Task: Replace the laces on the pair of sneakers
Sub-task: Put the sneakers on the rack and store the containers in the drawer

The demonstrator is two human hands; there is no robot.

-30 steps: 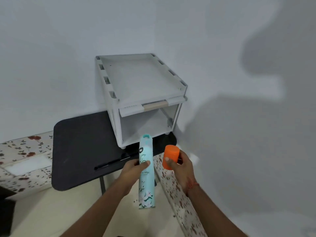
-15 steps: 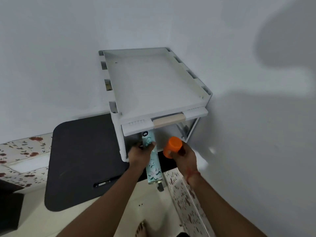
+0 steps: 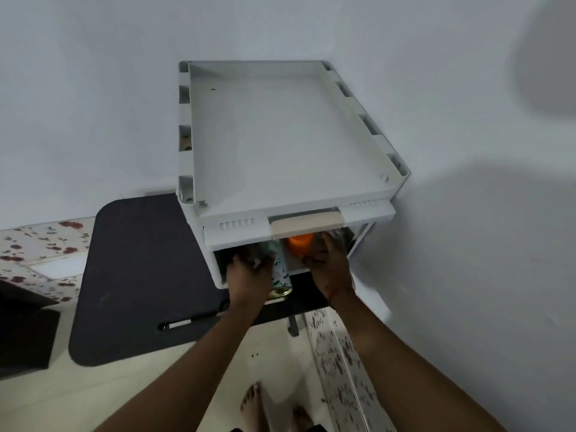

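In the head view, the left hand [image 3: 249, 275] grips a pale green spray can [image 3: 279, 272] and the right hand [image 3: 327, 266] holds an orange cap [image 3: 300, 243], both pushed into the open lower shelf of the white storage unit [image 3: 280, 145] on the black desk [image 3: 140, 275]. A pen [image 3: 179, 323] lies below and left of the left fingers. No sneakers or laces show. This looks like clearing away before lacing; next, release both items and find the shoes.
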